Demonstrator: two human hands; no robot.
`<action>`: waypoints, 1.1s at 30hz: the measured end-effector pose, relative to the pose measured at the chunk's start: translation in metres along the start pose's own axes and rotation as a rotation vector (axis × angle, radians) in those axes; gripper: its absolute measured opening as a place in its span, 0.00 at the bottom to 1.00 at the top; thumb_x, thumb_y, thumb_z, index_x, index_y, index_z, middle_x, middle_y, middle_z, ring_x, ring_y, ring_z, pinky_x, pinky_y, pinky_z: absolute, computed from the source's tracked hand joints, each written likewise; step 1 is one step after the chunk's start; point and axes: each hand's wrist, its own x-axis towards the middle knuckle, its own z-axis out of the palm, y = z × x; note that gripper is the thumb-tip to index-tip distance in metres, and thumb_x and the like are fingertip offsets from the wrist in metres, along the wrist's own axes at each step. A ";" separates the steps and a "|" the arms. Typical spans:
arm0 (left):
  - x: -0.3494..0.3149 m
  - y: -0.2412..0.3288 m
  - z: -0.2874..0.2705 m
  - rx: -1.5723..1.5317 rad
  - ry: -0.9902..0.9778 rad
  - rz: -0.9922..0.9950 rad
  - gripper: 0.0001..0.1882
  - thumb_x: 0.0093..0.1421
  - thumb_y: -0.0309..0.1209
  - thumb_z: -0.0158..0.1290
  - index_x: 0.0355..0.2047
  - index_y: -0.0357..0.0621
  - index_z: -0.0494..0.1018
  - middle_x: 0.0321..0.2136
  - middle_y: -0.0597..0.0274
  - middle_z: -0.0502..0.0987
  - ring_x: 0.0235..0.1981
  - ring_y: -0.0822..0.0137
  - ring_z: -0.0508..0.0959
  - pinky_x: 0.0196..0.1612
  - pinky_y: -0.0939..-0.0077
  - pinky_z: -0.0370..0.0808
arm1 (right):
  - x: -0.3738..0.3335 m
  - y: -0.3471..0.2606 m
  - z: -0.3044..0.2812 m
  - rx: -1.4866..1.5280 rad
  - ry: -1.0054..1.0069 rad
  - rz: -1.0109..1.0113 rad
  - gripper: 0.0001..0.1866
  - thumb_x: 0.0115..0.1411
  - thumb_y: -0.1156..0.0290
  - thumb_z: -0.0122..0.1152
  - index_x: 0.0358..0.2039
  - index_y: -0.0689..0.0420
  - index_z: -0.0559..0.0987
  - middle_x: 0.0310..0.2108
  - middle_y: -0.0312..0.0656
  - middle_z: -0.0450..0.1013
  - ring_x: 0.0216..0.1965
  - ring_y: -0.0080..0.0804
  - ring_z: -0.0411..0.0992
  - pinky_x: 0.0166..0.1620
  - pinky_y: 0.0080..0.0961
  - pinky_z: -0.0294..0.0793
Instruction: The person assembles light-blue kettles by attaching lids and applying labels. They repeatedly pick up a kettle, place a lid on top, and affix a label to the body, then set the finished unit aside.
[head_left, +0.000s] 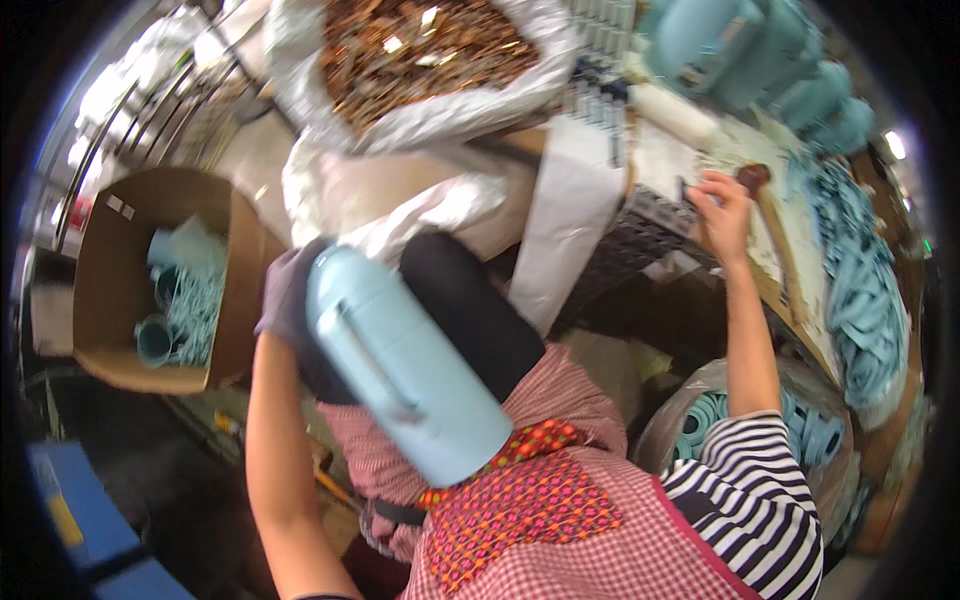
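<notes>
Across my lap lies a light blue plastic jug body (410,365), a long rounded shell with a handle along its side. My left hand (284,292), in a grey glove, grips it at its rounded far end; the fingertips are partly hidden behind it. Over the edge of the workbench (815,335) at the right, my bare right hand (722,208) is raised with thumb and fingers drawn together. A small dark thing shows at the fingertips, too small to name. Just beside this hand, a hammer (768,215) with a wooden handle lies on the bench.
A cardboard box (105,300) with light blue plastic parts stands at left. Ahead is a white sack (440,118) of shiny brown pieces. More light blue jug bodies (705,45) stand at the back right. A plastic bag (655,425) of light blue rings sits beneath the bench.
</notes>
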 end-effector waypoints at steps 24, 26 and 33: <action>0.029 -0.022 0.015 0.742 0.116 -0.114 0.17 0.68 0.35 0.47 0.54 0.57 0.78 0.41 0.47 0.82 0.41 0.55 0.83 0.48 0.68 0.79 | -0.169 -0.279 0.053 0.860 -1.157 0.548 0.07 0.59 0.72 0.71 0.29 0.62 0.82 0.19 0.29 0.72 0.23 0.12 0.65 0.25 0.17 0.62; 0.036 -0.037 0.004 0.708 0.131 -0.017 0.25 0.59 0.49 0.55 0.46 0.42 0.82 0.41 0.46 0.83 0.41 0.55 0.83 0.49 0.65 0.77 | -0.180 -0.272 0.058 0.738 -0.958 0.164 0.09 0.57 0.71 0.73 0.29 0.61 0.81 0.19 0.31 0.71 0.23 0.16 0.66 0.26 0.20 0.64; 0.022 -0.029 0.008 0.568 0.128 0.098 0.29 0.56 0.52 0.59 0.38 0.32 0.83 0.38 0.44 0.83 0.39 0.53 0.82 0.47 0.64 0.76 | -0.193 -0.268 0.071 0.565 -0.653 -0.085 0.38 0.47 0.56 0.79 0.56 0.57 0.73 0.53 0.50 0.70 0.48 0.42 0.73 0.47 0.35 0.76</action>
